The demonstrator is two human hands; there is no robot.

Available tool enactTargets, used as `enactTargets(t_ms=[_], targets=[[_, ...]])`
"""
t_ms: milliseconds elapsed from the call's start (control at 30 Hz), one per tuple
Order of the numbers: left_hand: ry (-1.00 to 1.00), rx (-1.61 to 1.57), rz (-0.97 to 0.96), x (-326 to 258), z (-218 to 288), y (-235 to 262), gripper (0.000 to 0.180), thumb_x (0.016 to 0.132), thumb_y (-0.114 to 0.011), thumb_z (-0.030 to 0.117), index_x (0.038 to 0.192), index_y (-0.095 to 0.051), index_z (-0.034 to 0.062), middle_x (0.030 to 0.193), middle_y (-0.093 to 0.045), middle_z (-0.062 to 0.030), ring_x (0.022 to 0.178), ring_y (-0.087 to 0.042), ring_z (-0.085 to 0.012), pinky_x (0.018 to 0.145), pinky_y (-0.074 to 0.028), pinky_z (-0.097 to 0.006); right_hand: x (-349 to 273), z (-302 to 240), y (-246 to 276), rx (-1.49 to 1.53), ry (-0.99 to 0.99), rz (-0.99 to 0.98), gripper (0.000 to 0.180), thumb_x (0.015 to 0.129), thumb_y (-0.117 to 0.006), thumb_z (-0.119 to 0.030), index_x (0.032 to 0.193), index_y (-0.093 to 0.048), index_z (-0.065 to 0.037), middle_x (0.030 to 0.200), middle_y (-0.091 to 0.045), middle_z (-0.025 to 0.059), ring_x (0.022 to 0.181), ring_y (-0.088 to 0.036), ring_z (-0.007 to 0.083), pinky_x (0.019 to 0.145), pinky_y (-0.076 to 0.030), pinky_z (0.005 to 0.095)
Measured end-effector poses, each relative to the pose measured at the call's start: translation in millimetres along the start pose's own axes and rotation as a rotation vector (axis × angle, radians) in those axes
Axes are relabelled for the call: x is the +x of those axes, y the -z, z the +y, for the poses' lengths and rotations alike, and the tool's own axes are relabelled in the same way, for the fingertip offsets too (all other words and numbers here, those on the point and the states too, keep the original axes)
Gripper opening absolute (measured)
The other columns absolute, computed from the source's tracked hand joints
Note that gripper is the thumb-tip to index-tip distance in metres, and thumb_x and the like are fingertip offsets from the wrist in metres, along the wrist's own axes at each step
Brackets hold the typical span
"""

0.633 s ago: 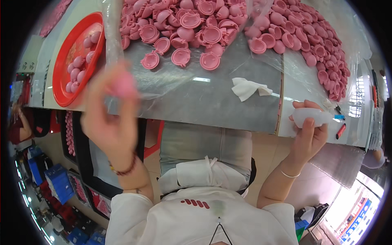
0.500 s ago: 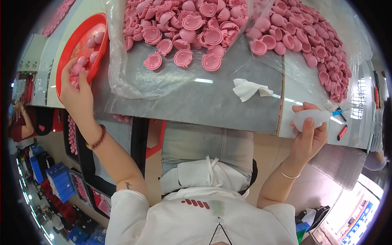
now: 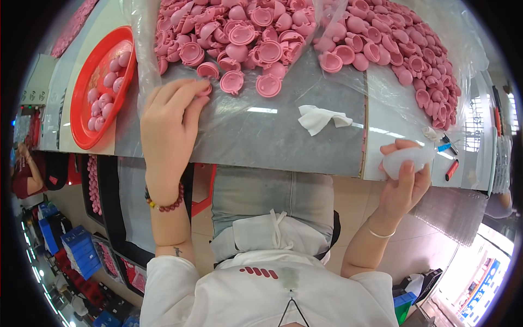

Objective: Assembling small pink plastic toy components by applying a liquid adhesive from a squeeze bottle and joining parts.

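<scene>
My left hand (image 3: 170, 120) is over the near left of the grey table top, its thumb and fingertips closed on a small pink plastic half-shell (image 3: 206, 90); the fingers hide most of that piece. Just beyond lie a few loose open half-shells (image 3: 232, 82), in front of a big heap of pink shells (image 3: 239, 35). My right hand (image 3: 406, 177) is wrapped round a smooth, whitish, rounded object (image 3: 404, 162) near the right front edge; its exact kind is unclear. In the red oval tray (image 3: 81, 122) on the left rest several closed pink balls (image 3: 98, 109).
A second pink heap (image 3: 392, 43) lies on clear plastic sheeting (image 3: 468, 54) at the far right. A crumpled white cloth (image 3: 322, 119) sits mid-table. Near the right edge are a red lighter-like piece (image 3: 451, 170) and a blue-and-black tool (image 3: 448, 144). Black trays (image 3: 114, 207) stand below the left edge.
My left hand has left the red tray and moved right to the loose shells, where it now grips one. The pink balls stay in the tray. My right hand keeps its whitish object.
</scene>
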State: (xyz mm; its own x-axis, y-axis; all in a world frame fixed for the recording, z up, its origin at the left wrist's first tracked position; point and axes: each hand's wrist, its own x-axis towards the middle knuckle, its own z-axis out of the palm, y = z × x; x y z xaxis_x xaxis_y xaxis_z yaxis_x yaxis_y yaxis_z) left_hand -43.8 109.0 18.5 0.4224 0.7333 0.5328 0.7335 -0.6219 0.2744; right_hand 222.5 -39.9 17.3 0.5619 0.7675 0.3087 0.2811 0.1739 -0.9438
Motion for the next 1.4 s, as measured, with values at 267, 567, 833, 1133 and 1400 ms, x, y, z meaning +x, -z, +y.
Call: enactTargets(t_ms=[267, 567, 833, 1133, 1400], targets=[[-0.021, -0.502, -0.055, -30, 80, 10, 0.028, 0.052, -0.074, 0.003, 0.077, -0.062, 0.0049, 0.067, -0.054, -0.0047, 0.062, -0.052, -0.0205, 0.053, -0.041, -0.027, -28, -27, -42, 0.479, -0.065, -0.574, 0.032, 0.071, -0.059, -0.022, 0.088, -0.054, 0.005, 0.092, -0.056, 0.0185, 0.083, -0.058, 0.024, 0.069, -0.046, 0.0304], [0.131, -1.248, -0.243, -59, 101, -10, 0.021, 0.074, -0.065, 0.019, 0.078, -0.056, 0.0011, 0.086, -0.052, -0.0093, 0.068, -0.052, -0.0137, 0.059, -0.042, -0.024, -46, -23, -40, 0.625, -0.105, -0.47, 0.03, 0.077, -0.056, -0.019, 0.094, -0.051, 0.005, 0.09, -0.054, 0.0159, 0.075, -0.058, 0.0207, 0.065, -0.048, 0.0298], [0.338, -1.66, -0.539, -60, 99, -13, 0.045, 0.072, -0.063, 0.005, 0.112, -0.046, -0.0062, 0.108, -0.052, -0.0165, 0.1, -0.049, -0.0189, 0.085, -0.04, -0.03, -49, -27, -38, 0.545, -0.174, -0.44, 0.047, 0.078, -0.054, -0.047, 0.087, -0.048, -0.001, 0.075, -0.056, 0.0146, 0.065, -0.054, 0.0183, 0.06, -0.046, 0.0283], [0.723, -1.889, -0.412, -61, 109, -6, 0.048, 0.074, -0.065, 0.016, 0.113, -0.044, -0.0019, 0.108, -0.052, -0.0201, 0.08, -0.058, -0.0178, 0.067, -0.05, -0.027, -48, -23, -28, 0.378, -0.142, -0.054, 0.062, 0.08, -0.053, -0.043, 0.111, -0.04, 0.009, 0.061, -0.045, 0.0034, 0.049, -0.039, 0.0097, 0.039, -0.025, 0.0208], [0.718, -1.957, -0.402, -62, 116, -8, 0.049, 0.073, -0.065, 0.011, 0.114, -0.041, -0.0005, 0.111, -0.049, -0.0253, 0.078, -0.06, -0.0182, 0.069, -0.051, -0.03, -26, -31, -20, 0.219, 0.517, -0.197, 0.056, 0.063, -0.065, -0.05, 0.089, -0.061, -0.001, 0.06, -0.05, 0.0002, 0.045, -0.038, 0.0102, 0.039, -0.025, 0.0235]])
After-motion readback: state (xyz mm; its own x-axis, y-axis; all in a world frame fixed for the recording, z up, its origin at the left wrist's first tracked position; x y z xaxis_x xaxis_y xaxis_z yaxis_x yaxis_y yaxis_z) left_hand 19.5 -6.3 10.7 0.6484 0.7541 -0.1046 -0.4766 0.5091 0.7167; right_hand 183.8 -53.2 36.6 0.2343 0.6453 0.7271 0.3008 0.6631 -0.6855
